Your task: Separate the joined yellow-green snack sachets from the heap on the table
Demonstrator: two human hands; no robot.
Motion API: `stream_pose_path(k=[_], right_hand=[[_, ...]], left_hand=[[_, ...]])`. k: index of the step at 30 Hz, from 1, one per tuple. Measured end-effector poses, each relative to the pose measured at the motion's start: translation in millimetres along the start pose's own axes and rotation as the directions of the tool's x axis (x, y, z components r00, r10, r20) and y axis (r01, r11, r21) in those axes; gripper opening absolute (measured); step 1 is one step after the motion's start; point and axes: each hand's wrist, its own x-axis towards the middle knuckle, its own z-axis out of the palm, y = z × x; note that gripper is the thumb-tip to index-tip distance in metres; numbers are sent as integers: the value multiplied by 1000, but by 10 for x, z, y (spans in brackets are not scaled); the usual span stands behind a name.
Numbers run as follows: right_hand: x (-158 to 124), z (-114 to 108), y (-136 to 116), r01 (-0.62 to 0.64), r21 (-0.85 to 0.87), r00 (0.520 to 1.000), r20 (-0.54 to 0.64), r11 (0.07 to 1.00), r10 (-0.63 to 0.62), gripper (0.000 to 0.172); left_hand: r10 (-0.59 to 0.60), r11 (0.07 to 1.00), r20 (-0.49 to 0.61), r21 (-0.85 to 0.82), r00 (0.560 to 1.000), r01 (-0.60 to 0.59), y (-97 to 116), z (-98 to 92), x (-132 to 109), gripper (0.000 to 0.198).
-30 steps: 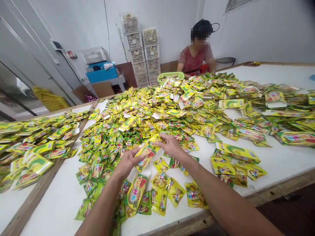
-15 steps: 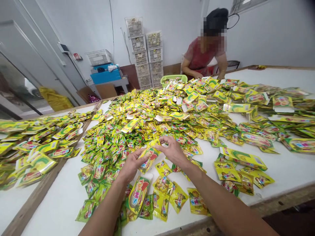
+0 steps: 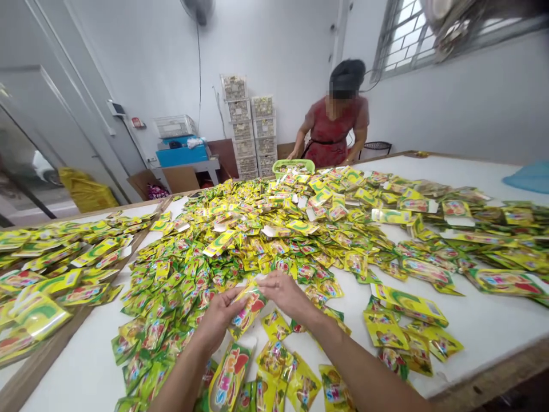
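- At 9 o'clock, a side worktop (image 3: 137,212) carries a spread of yellow-green foil pouches (image 3: 51,274), too many to count.
- At 10 o'clock, beyond it, lies one yellow sack (image 3: 86,191).
- At 11 o'clock stands one blue box (image 3: 182,154), with one wire crate (image 3: 174,127) on top.
- At 12 o'clock, two stacks of white crates (image 3: 249,129) rise against the wall, roughly five or six each.
- At 6 o'clock, the left hand (image 3: 221,320) is closed around the left side of one foil pouch (image 3: 247,312), gripping it over the main worktop (image 3: 77,377).
- Just right of that pouch, the right hand (image 3: 283,294) is open, fingers spread near its top edge; whether they touch it, I cannot tell.
- The step in hand looks like handling this single pouch between both hands, beside a heap of hundreds (image 3: 240,252).
- At 1 o'clock, one co-worker (image 3: 337,129) stands behind one green basket (image 3: 294,166).
- At 3 o'clock, one blue sheet (image 3: 527,177) lies on the worktop's far end.
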Motion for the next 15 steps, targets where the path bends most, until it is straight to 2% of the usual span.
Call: stream_pose_path(k=[3, 6, 8, 10, 12, 13, 15], right_hand=[[-38, 12, -51, 18, 39, 993, 116, 999, -22, 32], [-75, 54, -95, -14, 25, 988, 152, 1000, 11, 31], [-84, 91, -117, -32, 4, 994, 102, 999, 31, 24], [-81, 130, -140, -38, -23, 999, -33, 999, 37, 17], [-73, 167, -162, -51, -32, 983, -176, 998, 44, 17], [-69, 185, -171, -52, -30, 978, -206, 998, 44, 16], [-65, 217, -179, -34, -21, 984, -176, 999, 30, 11]], left_hand=[[9, 1000, 1, -23, 1000, -8, -4, -22, -6, 35], [-8, 999, -26, -48, 1000, 7, -10, -28, -2, 34], [-31, 997, -42, -68, 999, 28, 5, -17, 2, 35], [-46, 996, -48, -78, 998, 42, 34, 0, -1, 36], [-57, 995, -63, -79, 996, 52, 66, 8, -12, 39], [-64, 995, -75, -78, 995, 58, 79, 7, -21, 41], [-82, 994, -100, -78, 992, 74, 99, -3, -40, 43]])
